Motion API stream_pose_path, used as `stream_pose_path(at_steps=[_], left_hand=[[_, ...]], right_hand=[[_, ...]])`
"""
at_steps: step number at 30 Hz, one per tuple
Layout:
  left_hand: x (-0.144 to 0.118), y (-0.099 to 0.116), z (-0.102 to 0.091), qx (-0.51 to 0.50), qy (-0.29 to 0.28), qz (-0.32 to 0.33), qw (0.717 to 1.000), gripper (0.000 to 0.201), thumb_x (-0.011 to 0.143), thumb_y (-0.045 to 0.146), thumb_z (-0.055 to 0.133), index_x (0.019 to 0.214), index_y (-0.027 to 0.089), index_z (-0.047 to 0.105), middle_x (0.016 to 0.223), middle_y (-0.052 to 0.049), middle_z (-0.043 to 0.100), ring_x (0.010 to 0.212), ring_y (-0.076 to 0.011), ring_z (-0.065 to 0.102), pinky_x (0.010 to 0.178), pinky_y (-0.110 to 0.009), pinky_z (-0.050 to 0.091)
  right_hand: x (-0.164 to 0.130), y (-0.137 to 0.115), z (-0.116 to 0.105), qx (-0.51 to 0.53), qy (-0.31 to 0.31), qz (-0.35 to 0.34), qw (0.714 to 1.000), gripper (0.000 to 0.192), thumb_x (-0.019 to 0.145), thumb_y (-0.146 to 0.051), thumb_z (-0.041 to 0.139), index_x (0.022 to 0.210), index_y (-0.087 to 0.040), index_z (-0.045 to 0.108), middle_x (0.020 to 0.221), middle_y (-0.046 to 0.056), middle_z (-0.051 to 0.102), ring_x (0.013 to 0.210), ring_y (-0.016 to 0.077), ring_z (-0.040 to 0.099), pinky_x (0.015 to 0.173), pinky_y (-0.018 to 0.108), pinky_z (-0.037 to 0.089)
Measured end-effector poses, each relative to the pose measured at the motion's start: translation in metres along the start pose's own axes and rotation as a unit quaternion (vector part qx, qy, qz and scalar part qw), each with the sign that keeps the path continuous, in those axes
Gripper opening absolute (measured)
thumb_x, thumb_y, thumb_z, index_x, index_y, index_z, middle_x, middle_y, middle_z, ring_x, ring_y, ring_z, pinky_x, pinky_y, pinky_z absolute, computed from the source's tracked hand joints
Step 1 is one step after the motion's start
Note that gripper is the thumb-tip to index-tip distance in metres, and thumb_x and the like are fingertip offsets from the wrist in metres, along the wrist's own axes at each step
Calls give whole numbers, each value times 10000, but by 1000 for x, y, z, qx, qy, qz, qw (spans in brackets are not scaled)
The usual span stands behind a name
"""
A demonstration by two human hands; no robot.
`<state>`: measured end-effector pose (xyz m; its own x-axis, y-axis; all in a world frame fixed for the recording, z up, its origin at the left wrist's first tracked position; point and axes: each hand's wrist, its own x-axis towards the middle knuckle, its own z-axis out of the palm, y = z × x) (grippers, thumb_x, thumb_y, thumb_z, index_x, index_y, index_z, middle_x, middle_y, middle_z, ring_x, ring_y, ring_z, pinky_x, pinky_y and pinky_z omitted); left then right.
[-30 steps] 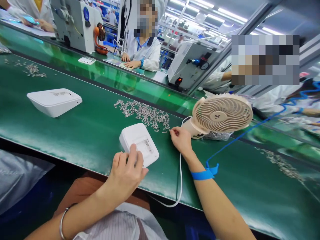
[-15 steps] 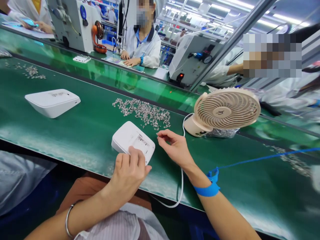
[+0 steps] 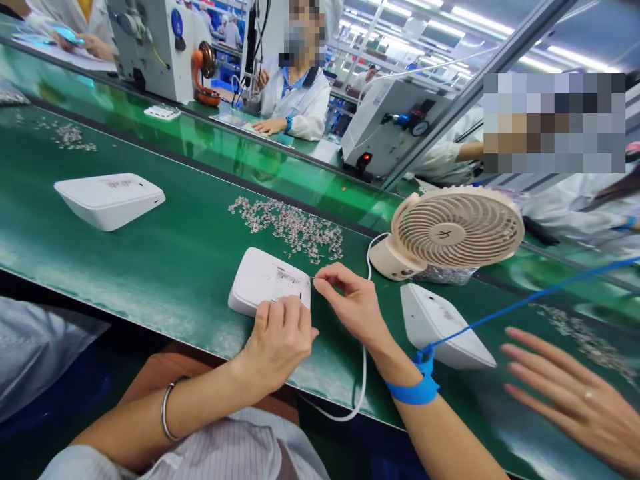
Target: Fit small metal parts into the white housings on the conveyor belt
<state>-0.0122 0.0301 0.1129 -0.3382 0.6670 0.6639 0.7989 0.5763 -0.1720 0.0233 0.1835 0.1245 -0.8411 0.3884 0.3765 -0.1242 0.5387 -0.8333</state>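
- Three white plastic housings lie on the green conveyor belt [image 3: 165,267]: one far to my left [image 3: 109,200], one under my hands [image 3: 267,280], and one to my right [image 3: 440,323], just beside a co-worker's open hand [image 3: 575,393].
- One beige desk fan [image 3: 450,233] stands past my right wrist, its white cable [image 3: 363,373] running off the belt's near edge.
- One blue wrist strap [image 3: 413,390] circles my right wrist, its cord stretching away to the right.
- My left hand [image 3: 280,340] rests curled on the near edge of the middle housing, pinning it flat on the belt.
- That housing looks light, stiff and smooth, so I judge it would slide on the belt; the side edges seem the safest place to grip, clear of the open recess on top.
- My right hand [image 3: 350,303] pinches thumb to forefinger at the housing's right corner; I cannot tell whether a part sits between them.
- Many tiny metal clips [image 3: 290,227] lie heaped just behind the housing, too many to count; they look easy to drop.
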Motion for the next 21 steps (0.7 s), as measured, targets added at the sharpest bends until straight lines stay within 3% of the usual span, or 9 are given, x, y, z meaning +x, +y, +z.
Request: stream_pose_path(at_steps=[4, 11, 21], left_hand=[[-4, 1, 3, -44, -31, -2, 999, 293, 767, 391, 619, 880, 122, 628, 899, -78, 608, 861, -222, 527, 796, -347, 320], [-3, 2, 3, -55, -44, -4, 997, 316, 818, 379, 555, 967, 114, 640, 1011, -94, 634, 907, -226, 544, 841, -349, 327], [-5, 3, 4, -64, -64, -2, 996, 372, 847, 380, 494, 1075, 109, 607, 1227, -123, 567, 953, -197, 536, 833, -319, 331]], right_hand=[[0, -3, 9, 15, -3, -1, 1000, 85, 790, -215, 541, 731, -170, 581, 717, 0, 553, 664, 134, 498, 625, 236, 415], [3, 0, 20, -46, -6, -76, 996, 120, 815, -174, 503, 741, -170, 598, 848, 34, 544, 794, 154, 524, 707, 269, 417], [0, 0, 29, -109, 15, -55, 992, 122, 798, -166, 474, 707, -178, 553, 856, 42, 542, 793, 168, 517, 666, 289, 418]])
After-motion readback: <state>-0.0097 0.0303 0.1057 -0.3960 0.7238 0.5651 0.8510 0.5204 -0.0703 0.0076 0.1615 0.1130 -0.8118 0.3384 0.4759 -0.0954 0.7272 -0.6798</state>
